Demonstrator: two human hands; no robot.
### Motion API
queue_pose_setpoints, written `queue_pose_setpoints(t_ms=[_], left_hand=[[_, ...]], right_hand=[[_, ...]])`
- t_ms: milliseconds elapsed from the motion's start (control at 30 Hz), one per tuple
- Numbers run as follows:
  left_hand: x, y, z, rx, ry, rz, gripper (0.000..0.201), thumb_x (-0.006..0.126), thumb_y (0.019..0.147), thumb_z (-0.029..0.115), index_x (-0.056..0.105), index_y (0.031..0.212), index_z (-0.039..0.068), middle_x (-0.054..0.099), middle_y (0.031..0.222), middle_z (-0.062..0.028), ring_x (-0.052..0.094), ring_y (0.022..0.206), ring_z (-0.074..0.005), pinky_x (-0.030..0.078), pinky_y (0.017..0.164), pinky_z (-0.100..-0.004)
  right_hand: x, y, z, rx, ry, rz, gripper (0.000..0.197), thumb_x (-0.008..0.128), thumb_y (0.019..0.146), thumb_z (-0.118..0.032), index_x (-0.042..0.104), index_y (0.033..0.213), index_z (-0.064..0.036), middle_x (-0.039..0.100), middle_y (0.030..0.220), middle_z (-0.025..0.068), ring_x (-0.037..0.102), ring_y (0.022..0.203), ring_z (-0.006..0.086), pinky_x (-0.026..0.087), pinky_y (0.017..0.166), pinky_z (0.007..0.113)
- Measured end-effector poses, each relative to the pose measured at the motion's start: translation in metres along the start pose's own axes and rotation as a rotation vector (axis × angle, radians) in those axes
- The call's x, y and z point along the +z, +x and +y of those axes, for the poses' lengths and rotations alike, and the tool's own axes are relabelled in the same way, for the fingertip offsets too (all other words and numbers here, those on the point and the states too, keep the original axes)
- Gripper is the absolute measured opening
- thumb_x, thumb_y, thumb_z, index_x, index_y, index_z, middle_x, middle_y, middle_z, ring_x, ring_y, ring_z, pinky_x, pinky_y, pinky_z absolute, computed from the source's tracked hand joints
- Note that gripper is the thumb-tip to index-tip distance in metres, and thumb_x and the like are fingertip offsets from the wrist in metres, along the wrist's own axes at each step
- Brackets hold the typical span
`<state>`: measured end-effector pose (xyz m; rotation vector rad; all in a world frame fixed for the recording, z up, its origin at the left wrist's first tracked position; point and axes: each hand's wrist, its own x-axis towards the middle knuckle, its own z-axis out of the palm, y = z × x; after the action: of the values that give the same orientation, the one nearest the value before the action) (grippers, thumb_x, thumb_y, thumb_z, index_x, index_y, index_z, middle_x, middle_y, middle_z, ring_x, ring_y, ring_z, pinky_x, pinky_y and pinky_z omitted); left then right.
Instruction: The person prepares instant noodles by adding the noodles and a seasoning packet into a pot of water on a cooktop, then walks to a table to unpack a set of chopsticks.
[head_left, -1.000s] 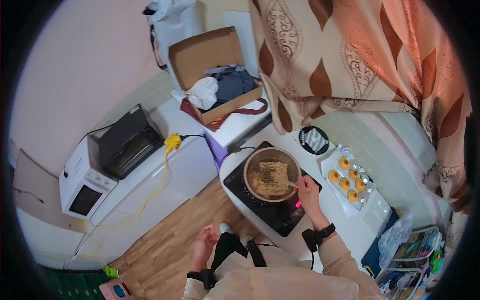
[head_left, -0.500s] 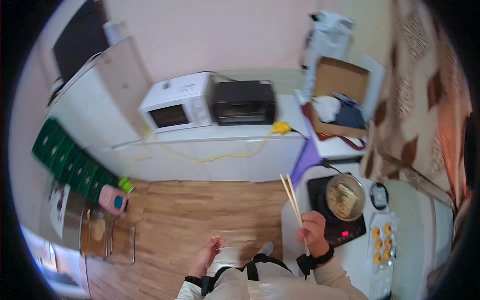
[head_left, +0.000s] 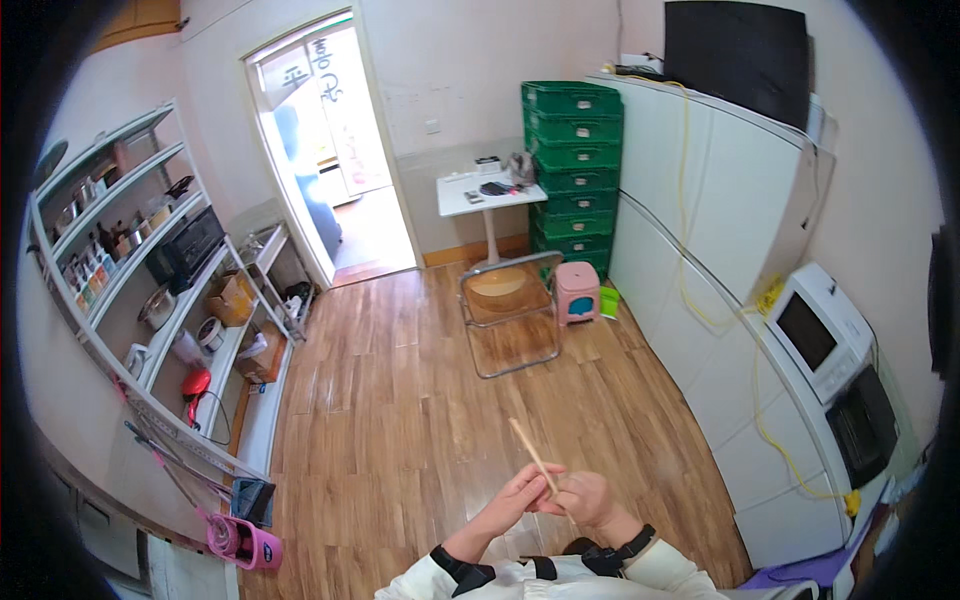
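A pair of light wooden chopsticks (head_left: 530, 446) slants up and to the left from between my two hands, held close together in front of my body. My right hand (head_left: 590, 499) is closed round their lower part, and a short end shows beneath it. Against it lies my left hand (head_left: 520, 496), its fingers bent around the chopsticks and touching the right hand. The fingers overlap, so the exact grip is partly hidden.
Metal shelving (head_left: 140, 250) with pots and boxes lines the left wall, a pink mop bucket (head_left: 262, 548) at its near end. Ahead stand a folding chair (head_left: 510, 322), pink stool (head_left: 577, 295), white table (head_left: 465, 197) and green crates (head_left: 575, 180). White cabinets (head_left: 690, 270) run along the right.
My view has swung left from the hotplate and pan to the doorway and shelves. My left hand has come up to meet the right hand at the chopsticks.
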<state>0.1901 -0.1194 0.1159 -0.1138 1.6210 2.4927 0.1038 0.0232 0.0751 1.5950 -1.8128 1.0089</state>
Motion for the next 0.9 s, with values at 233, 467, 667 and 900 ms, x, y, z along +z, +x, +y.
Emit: queue_pose_setpoints(t_ms=[233,467,667,900], left_hand=[[-0.147,0.028,-0.005,0.232,-0.024,0.5,0.016,0.038,0.094,0.022,0.044,0.094,0.007,0.037,0.062,0.0034,0.034,0.054,-0.0044,0.029,0.049,-0.0185],[-0.282,0.091,0.045,0.284,0.468,0.784,0.014,0.035,0.093,0.017,0.044,0.093,0.006,0.04,0.065,0.0007,0.039,0.057,-0.0074,0.034,0.051,-0.0224],[-0.373,0.126,0.12,0.201,0.492,0.948,0.016,0.035,0.093,0.015,0.047,0.087,0.006,0.043,0.065,0.0002,0.042,0.056,-0.008,0.035,0.05,-0.0232],[-0.505,0.187,0.145,0.285,0.323,0.949,0.015,0.04,0.092,0.016,0.048,0.084,0.006,0.04,0.057,0.0035,0.036,0.046,-0.0046,0.029,0.042,-0.0205]], right_hand=[[0.108,0.086,0.034,0.183,0.498,-0.302,0.034,0.061,0.077,-0.017,0.048,0.105,-0.0044,0.057,0.092,0.0095,0.058,0.079,0.0212,0.047,0.066,0.03],[0.257,0.146,0.122,0.947,1.365,-0.553,0.026,0.045,0.089,-0.012,0.045,0.113,-0.0028,0.059,0.085,0.0044,0.054,0.067,0.0089,0.044,0.061,0.022],[0.362,0.237,0.181,0.963,1.521,-0.781,0.02,0.05,0.088,-0.015,0.053,0.102,-0.001,0.06,0.082,0.0028,0.053,0.063,0.0073,0.044,0.057,0.021],[0.487,0.298,0.255,0.782,1.223,-0.89,0.016,0.052,0.086,-0.017,0.058,0.09,-0.0024,0.059,0.076,0.0007,0.049,0.061,0.0073,0.042,0.056,0.023]])
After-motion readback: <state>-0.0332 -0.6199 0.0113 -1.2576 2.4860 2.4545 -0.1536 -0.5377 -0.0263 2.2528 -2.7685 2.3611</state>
